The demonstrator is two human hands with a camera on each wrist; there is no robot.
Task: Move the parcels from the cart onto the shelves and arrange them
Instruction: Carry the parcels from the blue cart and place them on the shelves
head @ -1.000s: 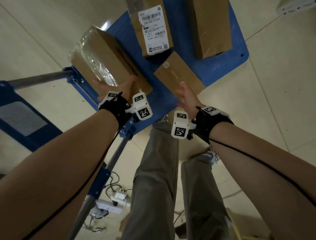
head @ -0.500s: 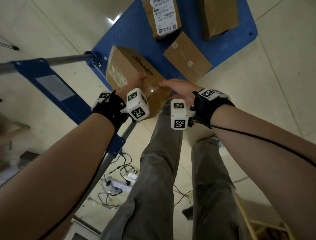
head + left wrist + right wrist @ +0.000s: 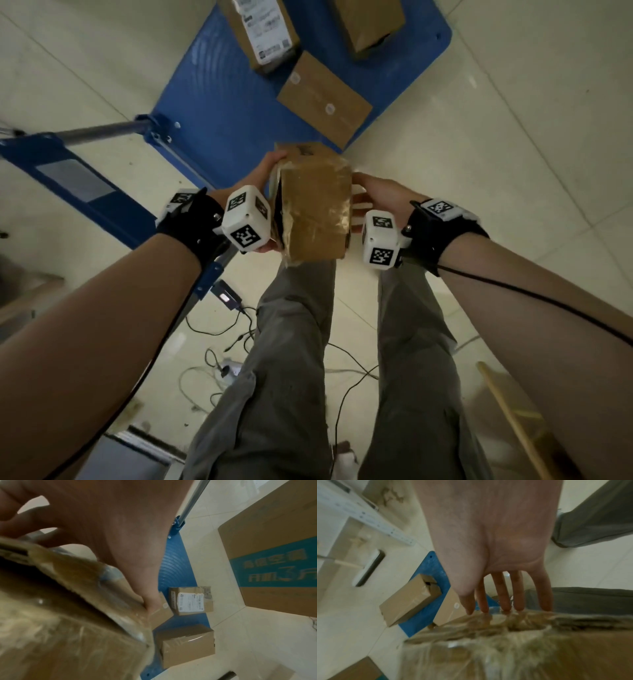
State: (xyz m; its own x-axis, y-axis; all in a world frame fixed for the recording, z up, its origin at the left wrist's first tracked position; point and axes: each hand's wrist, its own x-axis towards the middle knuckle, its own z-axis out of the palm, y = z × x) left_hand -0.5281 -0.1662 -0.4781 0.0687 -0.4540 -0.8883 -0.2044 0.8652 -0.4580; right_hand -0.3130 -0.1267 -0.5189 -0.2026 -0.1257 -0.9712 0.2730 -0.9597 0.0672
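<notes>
Head view: taped parcel [image 3: 317,209] held above the floor between left hand [image 3: 265,178] and right hand [image 3: 380,197], beyond them the cart [image 3: 219,102].
Left wrist: fingers curled round a gaping flap; grip solid edges instead.
Right wrist: straight fingers [image 3: 504,599] press slick tape. Probably light, slippery.

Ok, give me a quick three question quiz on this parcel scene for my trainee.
1. How many parcels lie on the blue cart?
2. True or false: the taped parcel rests on the cart.
3. Which parcel bears a white shipping label: A the flat one, B the one beyond it?

Key: 1. Three. 2. False; the left hand and right hand hold it up between them. 3. B.
</notes>
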